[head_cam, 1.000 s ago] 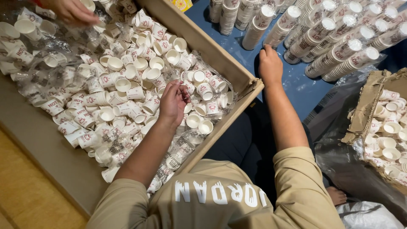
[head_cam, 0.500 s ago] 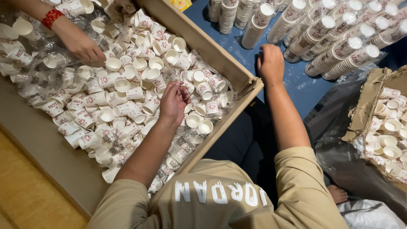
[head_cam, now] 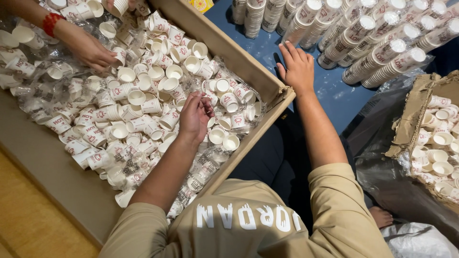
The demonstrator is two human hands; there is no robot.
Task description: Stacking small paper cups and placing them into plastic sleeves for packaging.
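Note:
My left hand hovers over a heap of small white paper cups with red print in a big cardboard box. Its fingers are curled down toward the cups and its palm side is hidden. My right hand lies flat with fingers spread on the blue surface, just outside the box's right wall and close to the lying stacks of cups.
Another person's hand with a red wristband reaches into the cups at upper left, and a second hand holds a cup at the top edge. A torn cardboard box of cups sits on dark plastic at right. Clear plastic wrappers lie among the cups.
The other person's hand with the red wristband has moved down and right into the cup heap. My own hands have hardly moved.

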